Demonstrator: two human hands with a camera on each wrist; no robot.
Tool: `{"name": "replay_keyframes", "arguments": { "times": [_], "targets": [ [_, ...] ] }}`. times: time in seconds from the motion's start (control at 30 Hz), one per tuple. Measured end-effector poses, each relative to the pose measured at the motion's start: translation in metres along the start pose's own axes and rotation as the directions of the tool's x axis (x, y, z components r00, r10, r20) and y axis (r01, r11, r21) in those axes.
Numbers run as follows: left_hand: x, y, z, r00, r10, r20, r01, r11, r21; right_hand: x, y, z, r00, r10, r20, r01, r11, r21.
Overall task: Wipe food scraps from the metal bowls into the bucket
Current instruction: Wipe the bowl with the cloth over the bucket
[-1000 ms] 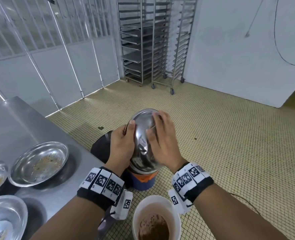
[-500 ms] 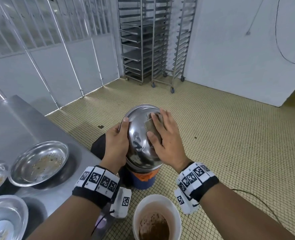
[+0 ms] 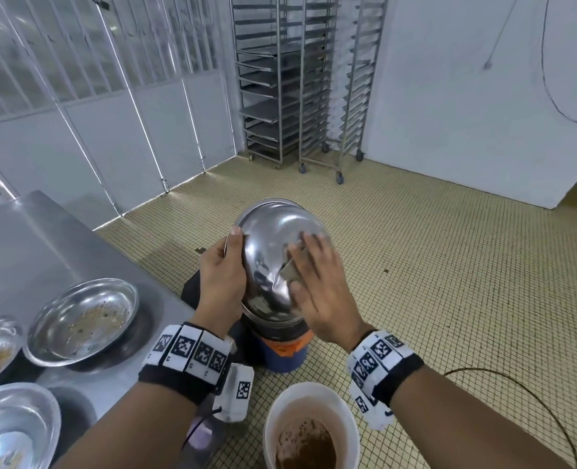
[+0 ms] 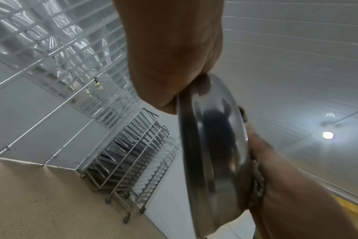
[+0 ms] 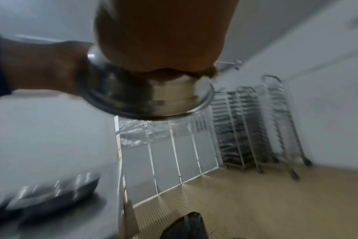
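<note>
A shiny metal bowl (image 3: 270, 238) is held on edge, its rounded outside towards me, above a blue bucket with an orange band (image 3: 282, 353). My left hand (image 3: 221, 275) grips the bowl's left rim, thumb on the outside. My right hand (image 3: 321, 292) presses a brownish cloth (image 3: 292, 274) flat against the bowl's outer wall with straight, spread fingers. The left wrist view shows the bowl (image 4: 213, 153) edge-on with the cloth (image 4: 255, 182) against it. The bowl (image 5: 153, 97) is blurred in the right wrist view. Its inside is hidden.
A white bucket (image 3: 310, 431) holding brown scraps stands on the tiled floor near my feet. Three more metal bowls (image 3: 84, 319) with residue lie on the steel table (image 3: 26, 238) at left. Wheeled tray racks (image 3: 307, 79) stand in the far corner. A cable (image 3: 517, 384) crosses the floor at right.
The bowl has risen slightly and turned more of its outside towards me. My right hand has slid the cloth down from the upper rim to the middle of the wall.
</note>
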State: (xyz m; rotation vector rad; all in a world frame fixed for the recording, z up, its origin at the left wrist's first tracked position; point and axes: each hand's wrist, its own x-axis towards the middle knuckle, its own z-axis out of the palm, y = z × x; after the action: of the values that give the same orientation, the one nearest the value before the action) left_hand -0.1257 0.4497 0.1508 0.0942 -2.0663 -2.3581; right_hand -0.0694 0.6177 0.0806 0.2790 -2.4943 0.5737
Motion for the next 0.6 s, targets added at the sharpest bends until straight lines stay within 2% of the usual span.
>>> {"name": "replay_keyframes", "arguments": {
  "times": [0.03,0.1,0.13,0.17,0.2,0.3,0.37,0.43,0.5,0.53,0.6],
  "targets": [
    [-0.001,0.0,0.001,1.0,0.01,0.009,-0.011,1.0,0.022,0.003,0.004,0.0,0.993,0.12,-0.003,-0.119,0.991,0.059],
    [-0.007,-0.001,0.005,0.998,0.044,0.046,-0.047,0.997,0.064,0.021,0.01,-0.004,0.933,0.359,-0.01,-0.349,0.912,0.214],
    [-0.01,-0.001,0.007,0.996,0.061,0.066,-0.067,0.994,0.081,0.033,0.011,-0.007,0.906,0.422,-0.02,-0.403,0.878,0.256],
    [-0.012,-0.001,0.009,0.994,0.07,0.087,-0.078,0.993,0.092,0.045,0.008,-0.011,0.901,0.431,-0.049,-0.408,0.881,0.239],
    [-0.014,0.001,0.012,0.991,0.073,0.109,-0.083,0.993,0.089,0.054,0.001,-0.015,0.916,0.391,-0.092,-0.371,0.912,0.177],
    [-0.012,0.003,0.016,0.989,0.069,0.134,-0.077,0.995,0.059,0.059,-0.024,-0.018,0.978,0.123,-0.167,-0.13,0.991,-0.029],
    [-0.007,0.004,0.013,0.992,0.081,0.099,-0.086,0.995,0.044,0.042,-0.034,-0.008,0.989,-0.053,-0.139,0.044,0.997,-0.064],
    [-0.001,0.005,0.008,0.995,0.079,0.055,-0.08,0.996,0.029,0.016,-0.03,0.006,0.976,-0.188,-0.108,0.187,0.982,-0.02],
    [0.004,0.009,0.005,0.999,0.041,0.01,-0.041,0.999,0.022,-0.01,-0.019,0.018,0.976,-0.206,-0.077,0.207,0.978,0.015],
    [0.005,0.012,0.005,1.0,0.017,-0.007,-0.017,1.0,0.017,-0.019,-0.014,0.021,0.986,-0.157,-0.059,0.159,0.987,0.025],
    [0.006,0.016,0.005,1.0,-0.003,-0.023,0.002,1.0,-0.007,-0.027,-0.009,0.022,0.999,0.029,-0.045,-0.025,0.996,0.087]
  ]
}}
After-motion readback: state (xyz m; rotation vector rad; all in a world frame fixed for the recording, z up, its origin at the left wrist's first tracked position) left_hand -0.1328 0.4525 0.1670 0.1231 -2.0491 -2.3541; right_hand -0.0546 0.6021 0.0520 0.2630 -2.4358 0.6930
